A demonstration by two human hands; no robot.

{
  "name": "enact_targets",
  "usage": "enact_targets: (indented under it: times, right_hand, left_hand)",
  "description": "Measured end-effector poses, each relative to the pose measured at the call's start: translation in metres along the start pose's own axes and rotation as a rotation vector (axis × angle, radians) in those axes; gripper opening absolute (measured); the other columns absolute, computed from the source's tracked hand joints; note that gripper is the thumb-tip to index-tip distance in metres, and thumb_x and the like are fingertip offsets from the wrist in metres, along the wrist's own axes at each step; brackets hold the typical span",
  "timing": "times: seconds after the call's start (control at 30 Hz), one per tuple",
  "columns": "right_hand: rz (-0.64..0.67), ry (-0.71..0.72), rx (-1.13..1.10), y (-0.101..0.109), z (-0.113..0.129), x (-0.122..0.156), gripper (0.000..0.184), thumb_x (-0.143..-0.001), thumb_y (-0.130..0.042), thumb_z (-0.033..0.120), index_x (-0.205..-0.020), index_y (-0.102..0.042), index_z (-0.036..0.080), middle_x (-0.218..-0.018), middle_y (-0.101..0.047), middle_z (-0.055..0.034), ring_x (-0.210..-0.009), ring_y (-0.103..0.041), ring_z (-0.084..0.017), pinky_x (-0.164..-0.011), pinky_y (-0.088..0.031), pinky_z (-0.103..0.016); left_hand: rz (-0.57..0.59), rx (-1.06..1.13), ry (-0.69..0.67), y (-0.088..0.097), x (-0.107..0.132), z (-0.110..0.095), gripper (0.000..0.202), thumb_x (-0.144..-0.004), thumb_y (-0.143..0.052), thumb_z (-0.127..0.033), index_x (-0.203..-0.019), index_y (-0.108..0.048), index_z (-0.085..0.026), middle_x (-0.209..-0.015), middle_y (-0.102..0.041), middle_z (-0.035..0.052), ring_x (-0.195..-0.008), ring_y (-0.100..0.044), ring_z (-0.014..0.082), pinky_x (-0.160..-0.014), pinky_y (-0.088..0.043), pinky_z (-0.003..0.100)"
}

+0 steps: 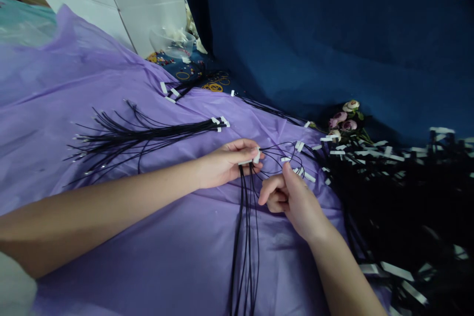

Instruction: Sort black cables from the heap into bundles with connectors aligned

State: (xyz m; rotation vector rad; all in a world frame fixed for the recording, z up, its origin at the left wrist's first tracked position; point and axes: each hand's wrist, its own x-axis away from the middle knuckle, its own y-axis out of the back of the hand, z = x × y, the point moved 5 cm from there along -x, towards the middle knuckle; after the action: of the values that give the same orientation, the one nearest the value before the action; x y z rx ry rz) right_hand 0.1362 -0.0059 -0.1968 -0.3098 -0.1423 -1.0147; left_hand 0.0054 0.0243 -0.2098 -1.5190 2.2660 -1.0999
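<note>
White connectors [256, 156] pinched in the left hand [230, 163], with thin wire loops [283, 143] close to the right hand [294, 198]

The white connectors are at the left fingertips, above a purple sheet [159, 252], near the middle of the view. Principal hazard, as judged: the loops between the hands cross one another and run beside further white end pieces [299, 146], so a pull on one strand could tighten the crossing or drag a neighbouring cable along. Second hazard: the connectors sit close together within a narrow grip; slackened thumb pressure might let one turn or slip out, and the weight of the hanging wires [241, 227], which run from them toward the lower edge, would add to this. The cable heap [403, 207] lies near the right forearm [344, 266], where a sideways sweep could catch its strands.

Left hand: thumb and fingers pressed together on the white connectors. Right hand: fingers bent, thumb raised and well apart from the index finger, no pinch visible; whether a fingertip touches the thin wire beside it cannot be told. A separate cable bundle [159, 134] lies on the sheet beyond the left forearm [144, 195], its white ends to the right
</note>
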Motion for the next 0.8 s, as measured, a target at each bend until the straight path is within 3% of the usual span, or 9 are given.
enact_targets:
  times: [0.47, 0.8]
  right_hand:
    - [-0.001, 0.006, -0.037, 0.0005, -0.0021, -0.0009, 0.071, -0.089, -0.034, 0.067, -0.058, -0.067, 0.013, -0.044, -0.020, 0.0065, -0.040, -0.015, -0.006, -0.042, -0.010, -0.024]
    - [0.009, -0.129, -0.179, -0.0010, -0.0025, 0.0018, 0.065, -0.082, -0.046, 0.067, -0.051, -0.065, 0.013, -0.043, -0.020, 0.0067, -0.040, -0.014, -0.005, -0.041, -0.009, -0.022]
  left_hand:
    - [-0.009, -0.007, 0.001, -0.0007, 0.0006, 0.0000, 0.019, -0.079, -0.071, -0.020, -0.089, -0.056, -0.016, -0.087, -0.064, 0.0001, -0.079, -0.064, 0.0126, -0.081, -0.042, 0.027]
    - [-0.026, -0.049, -0.027, -0.0020, -0.0010, -0.0003, 0.022, -0.077, -0.073, -0.019, -0.088, -0.055, -0.014, -0.083, -0.065, 0.0007, -0.076, -0.065, 0.0132, -0.080, -0.042, 0.029]
